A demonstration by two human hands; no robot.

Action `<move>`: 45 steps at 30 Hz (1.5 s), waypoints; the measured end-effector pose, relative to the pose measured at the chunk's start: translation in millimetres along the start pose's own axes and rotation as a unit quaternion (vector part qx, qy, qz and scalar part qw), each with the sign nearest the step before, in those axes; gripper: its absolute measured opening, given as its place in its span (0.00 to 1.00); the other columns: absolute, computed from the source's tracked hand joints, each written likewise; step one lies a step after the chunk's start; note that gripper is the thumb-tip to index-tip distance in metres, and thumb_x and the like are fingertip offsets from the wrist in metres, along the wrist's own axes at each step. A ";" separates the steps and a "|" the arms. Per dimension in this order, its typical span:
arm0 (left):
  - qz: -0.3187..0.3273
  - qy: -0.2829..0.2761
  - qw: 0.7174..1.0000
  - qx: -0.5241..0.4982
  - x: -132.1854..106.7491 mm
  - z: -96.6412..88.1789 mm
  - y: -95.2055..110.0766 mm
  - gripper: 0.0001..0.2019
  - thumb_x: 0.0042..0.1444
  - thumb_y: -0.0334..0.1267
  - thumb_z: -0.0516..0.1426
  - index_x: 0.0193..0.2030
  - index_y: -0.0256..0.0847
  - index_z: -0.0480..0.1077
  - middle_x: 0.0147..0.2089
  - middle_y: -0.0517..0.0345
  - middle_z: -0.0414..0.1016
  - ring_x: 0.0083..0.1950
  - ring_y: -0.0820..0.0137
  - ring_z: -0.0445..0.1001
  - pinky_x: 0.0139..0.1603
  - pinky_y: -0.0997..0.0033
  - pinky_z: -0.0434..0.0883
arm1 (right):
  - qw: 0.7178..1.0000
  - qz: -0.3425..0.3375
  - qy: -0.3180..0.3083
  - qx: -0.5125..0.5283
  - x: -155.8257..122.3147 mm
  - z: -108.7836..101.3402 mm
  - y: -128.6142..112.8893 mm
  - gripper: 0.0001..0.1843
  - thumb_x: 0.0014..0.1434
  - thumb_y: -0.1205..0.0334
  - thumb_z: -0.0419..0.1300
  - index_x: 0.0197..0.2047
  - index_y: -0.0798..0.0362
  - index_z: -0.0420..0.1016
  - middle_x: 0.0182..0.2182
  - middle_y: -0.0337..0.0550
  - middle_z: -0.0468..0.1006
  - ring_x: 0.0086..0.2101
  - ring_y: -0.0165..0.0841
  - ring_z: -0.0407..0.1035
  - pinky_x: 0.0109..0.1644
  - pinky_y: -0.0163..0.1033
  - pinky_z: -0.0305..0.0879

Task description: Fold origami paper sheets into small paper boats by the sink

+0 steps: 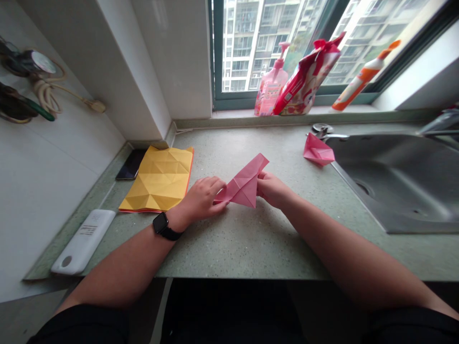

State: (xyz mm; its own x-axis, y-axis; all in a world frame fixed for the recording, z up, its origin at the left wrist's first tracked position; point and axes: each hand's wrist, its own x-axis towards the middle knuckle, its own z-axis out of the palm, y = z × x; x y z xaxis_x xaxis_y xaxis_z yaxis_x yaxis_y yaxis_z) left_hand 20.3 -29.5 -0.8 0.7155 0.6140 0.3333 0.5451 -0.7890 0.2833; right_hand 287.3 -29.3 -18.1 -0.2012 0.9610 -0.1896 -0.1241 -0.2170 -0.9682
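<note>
Between my two hands is a folded sheet of pink origami paper (244,184), creased into pointed flaps and held just over the counter. My left hand (206,198), with a black watch on its wrist, pinches the paper's narrow left end between thumb and fingers. On the other side my right hand (272,188) grips the right edge, its fingertips partly hidden behind the paper. A second folded pink paper piece (318,150) stands by the sink's corner. Left of my left hand lies a stack of creased yellow paper (161,174) with orange-red sheets under it.
A dark phone (131,165) and a white power bank (84,241) lie at the left. The steel sink (362,210) takes up the right side. On the window sill stand a pink pump bottle (271,91), a red bag (308,79) and an orange-white bottle (362,79).
</note>
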 end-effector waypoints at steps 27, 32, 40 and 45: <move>-0.117 0.116 0.986 -0.027 2.8 8.9 -19.2 0.25 0.70 0.42 0.64 0.69 0.37 0.68 0.65 0.40 0.76 0.67 0.51 0.73 0.71 0.46 0.70 | 0.781 -0.382 0.164 -0.466 -12.9 -12.2 -18.9 0.10 0.72 0.58 0.60 0.50 0.43 0.84 0.46 0.48 0.84 0.50 0.46 0.78 0.60 0.56 0.73; -0.059 0.028 0.998 -0.027 2.2 -0.1 -8.2 0.14 0.72 0.50 0.62 0.54 0.43 0.77 0.56 0.49 0.80 0.58 0.55 0.77 0.63 0.51 0.74 | 0.718 -0.391 0.021 -0.575 -8.6 -10.3 -5.0 0.12 0.71 0.58 0.64 0.55 0.43 0.84 0.51 0.47 0.86 0.52 0.45 0.77 0.59 0.55 0.71; -0.007 -0.045 0.999 -0.021 -1.2 5.5 -9.0 0.09 0.70 0.42 0.64 0.53 0.42 0.79 0.60 0.48 0.81 0.60 0.54 0.78 0.63 0.51 0.75 | 0.688 -0.344 -0.022 -0.639 -3.9 -17.3 0.6 0.12 0.67 0.58 0.69 0.53 0.43 0.87 0.52 0.46 0.87 0.51 0.45 0.77 0.59 0.53 0.67; 0.015 -0.041 0.999 -0.030 -1.6 7.8 -12.3 0.08 0.72 0.36 0.59 0.52 0.43 0.80 0.61 0.49 0.81 0.63 0.56 0.78 0.73 0.43 0.69 | 0.691 -0.321 -0.074 -0.644 -5.8 -14.5 0.8 0.08 0.68 0.59 0.69 0.48 0.42 0.88 0.50 0.45 0.87 0.49 0.43 0.77 0.56 0.50 0.68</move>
State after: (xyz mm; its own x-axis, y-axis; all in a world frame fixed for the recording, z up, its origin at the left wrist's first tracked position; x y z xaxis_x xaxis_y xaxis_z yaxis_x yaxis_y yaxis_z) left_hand 15.8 -20.9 -11.9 0.7664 0.5836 0.2683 0.4972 -0.8034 0.3276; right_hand 302.6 -32.6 -20.1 -0.6159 0.7392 0.2726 0.7133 0.6701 -0.2055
